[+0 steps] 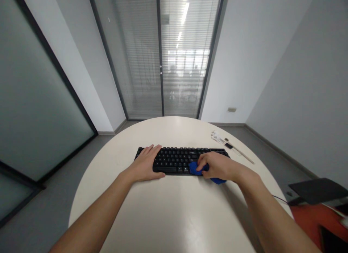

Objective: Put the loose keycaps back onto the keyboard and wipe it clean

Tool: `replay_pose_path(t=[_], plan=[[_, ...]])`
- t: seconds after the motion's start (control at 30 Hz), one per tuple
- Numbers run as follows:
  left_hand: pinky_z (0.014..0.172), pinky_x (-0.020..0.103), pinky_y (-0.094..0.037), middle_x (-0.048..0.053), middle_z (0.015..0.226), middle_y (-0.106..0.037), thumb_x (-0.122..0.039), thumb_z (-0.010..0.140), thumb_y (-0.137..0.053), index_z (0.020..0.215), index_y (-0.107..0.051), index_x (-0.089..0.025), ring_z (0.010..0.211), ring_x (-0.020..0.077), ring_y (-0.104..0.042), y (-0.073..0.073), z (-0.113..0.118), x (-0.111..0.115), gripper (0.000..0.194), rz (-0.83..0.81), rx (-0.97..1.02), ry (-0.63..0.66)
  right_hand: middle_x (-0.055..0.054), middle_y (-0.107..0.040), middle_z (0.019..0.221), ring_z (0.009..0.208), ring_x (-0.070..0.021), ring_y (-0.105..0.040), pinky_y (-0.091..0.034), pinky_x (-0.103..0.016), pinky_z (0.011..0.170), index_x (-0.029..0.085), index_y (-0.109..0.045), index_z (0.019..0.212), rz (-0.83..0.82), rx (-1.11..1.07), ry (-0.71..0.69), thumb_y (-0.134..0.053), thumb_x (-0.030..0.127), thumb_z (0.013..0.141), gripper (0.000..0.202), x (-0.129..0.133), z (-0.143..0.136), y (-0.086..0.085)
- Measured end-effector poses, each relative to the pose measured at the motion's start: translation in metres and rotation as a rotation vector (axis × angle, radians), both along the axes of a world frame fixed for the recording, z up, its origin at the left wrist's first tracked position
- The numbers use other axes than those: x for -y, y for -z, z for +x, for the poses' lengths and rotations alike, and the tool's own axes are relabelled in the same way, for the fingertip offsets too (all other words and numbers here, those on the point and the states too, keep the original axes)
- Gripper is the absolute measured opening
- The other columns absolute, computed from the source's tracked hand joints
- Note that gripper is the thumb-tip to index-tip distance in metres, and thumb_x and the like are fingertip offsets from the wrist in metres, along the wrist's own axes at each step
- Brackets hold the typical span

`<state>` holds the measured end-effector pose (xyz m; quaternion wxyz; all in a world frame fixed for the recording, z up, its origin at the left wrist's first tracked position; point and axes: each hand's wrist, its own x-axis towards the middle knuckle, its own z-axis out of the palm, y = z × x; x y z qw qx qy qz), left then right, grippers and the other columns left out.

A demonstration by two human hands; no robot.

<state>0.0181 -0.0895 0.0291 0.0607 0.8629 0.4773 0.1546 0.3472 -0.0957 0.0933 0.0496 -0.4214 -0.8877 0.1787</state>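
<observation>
A black keyboard [171, 160] lies flat across the middle of the round table. Over its left end rests my left hand [145, 164], fingers extended, the thumb along the near edge; it holds nothing. My right hand [214, 165] pinches a blue cloth [194, 168] against the keys right of the space bar. Part of the cloth hangs out below the palm, past the keyboard's near edge. My right hand and wrist hide some keys at the right end.
The pale round table [168, 209] carries a thin stick [243, 154], a small black item [228, 146] and whitish bits [216, 137] beyond the keyboard's right end. A dark flat object [318, 190] and something red stand off the table at lower right.
</observation>
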Motion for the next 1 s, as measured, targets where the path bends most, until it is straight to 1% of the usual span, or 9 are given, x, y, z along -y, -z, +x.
replay_pose_path(t=[0.17,0.3,0.4,0.5,0.57,0.77,0.83,0.93,1.0], plan=[[0.123,0.054,-0.022,0.014,0.162,-0.031,-0.059,0.07,-0.076,0.156,-0.024,-0.02,0.15,0.0399,-0.024,-0.002,0.001,0.001,0.108,-0.007,-0.004,-0.008,-0.001,-0.078,0.098,0.087,-0.0235,-0.071,-0.052,-0.029,0.081,0.026,-0.083,0.089,-0.053,0.037,0.096,-0.067,0.014,0.065,0.031,0.004,0.007,-0.008],[0.123,0.054,-0.021,0.014,0.162,-0.031,-0.06,0.071,-0.075,0.156,-0.024,-0.021,0.15,0.0398,-0.024,-0.002,0.001,0.001,0.107,-0.016,-0.004,-0.008,-0.003,-0.077,0.099,0.089,-0.0245,-0.07,-0.052,-0.03,0.081,0.025,-0.081,0.092,0.02,0.018,0.142,-0.067,0.017,0.068,0.029,0.004,0.009,-0.012],[0.123,0.055,-0.021,0.014,0.162,-0.031,-0.06,0.07,-0.075,0.157,-0.024,-0.02,0.15,0.0403,-0.024,-0.002,0.001,0.0,0.108,-0.016,-0.001,-0.008,-0.004,-0.075,0.104,0.095,-0.0236,-0.068,-0.052,-0.032,0.088,0.024,-0.08,0.095,0.11,-0.058,0.072,-0.063,0.017,0.074,0.028,0.001,0.004,-0.008],[0.122,0.055,-0.023,0.014,0.162,-0.032,-0.06,0.069,-0.076,0.156,-0.024,-0.021,0.15,0.0407,-0.024,-0.002,0.002,0.001,0.108,-0.017,0.009,-0.012,-0.005,-0.071,0.115,0.103,-0.0227,-0.067,-0.05,-0.034,0.096,0.024,-0.078,0.1,0.153,-0.112,-0.056,-0.063,0.015,0.077,0.03,-0.001,-0.008,0.002],[0.122,0.056,-0.023,0.014,0.162,-0.032,-0.059,0.069,-0.077,0.156,-0.025,-0.022,0.15,0.0408,-0.024,-0.003,0.002,0.001,0.108,-0.018,0.016,-0.013,-0.007,-0.07,0.118,0.106,-0.0233,-0.066,-0.049,-0.036,0.1,0.022,-0.077,0.101,0.194,-0.137,-0.099,-0.062,0.014,0.078,0.028,-0.002,-0.018,0.01],[0.121,0.056,-0.024,0.014,0.161,-0.032,-0.06,0.068,-0.077,0.156,-0.024,-0.021,0.149,0.0414,-0.025,-0.004,0.004,0.001,0.11,-0.011,0.007,-0.012,-0.008,-0.072,0.108,0.103,-0.0225,-0.065,-0.05,-0.037,0.096,0.02,-0.073,0.105,0.291,-0.204,-0.148,-0.058,0.009,0.083,0.028,-0.002,-0.031,0.018],[0.122,0.056,-0.024,0.015,0.161,-0.032,-0.06,0.069,-0.077,0.157,-0.023,-0.02,0.149,0.0413,-0.025,-0.003,0.003,0.0,0.11,-0.007,0.001,-0.01,-0.009,-0.072,0.105,0.1,-0.0228,-0.065,-0.051,-0.038,0.094,0.019,-0.071,0.112,0.314,-0.227,-0.166,-0.058,0.009,0.084,0.033,0.0,-0.036,0.018],[0.121,0.056,-0.024,0.015,0.161,-0.032,-0.06,0.068,-0.077,0.156,-0.023,-0.02,0.149,0.0416,-0.025,-0.002,0.003,0.0,0.112,-0.003,0.006,-0.011,-0.011,-0.071,0.11,0.103,-0.0238,-0.063,-0.05,-0.041,0.096,0.018,-0.067,0.126,0.352,-0.256,-0.243,-0.057,0.009,0.086,0.042,0.003,-0.045,0.019],[0.121,0.057,-0.025,0.014,0.161,-0.033,-0.06,0.066,-0.078,0.156,-0.023,-0.022,0.149,0.0421,-0.025,-0.002,0.003,0.0,0.112,-0.004,0.014,-0.015,-0.011,-0.07,0.118,0.111,-0.0251,-0.061,-0.048,-0.043,0.101,0.02,-0.068,0.126,0.373,-0.254,-0.281,-0.057,0.009,0.085,0.044,0.005,-0.05,0.021]])
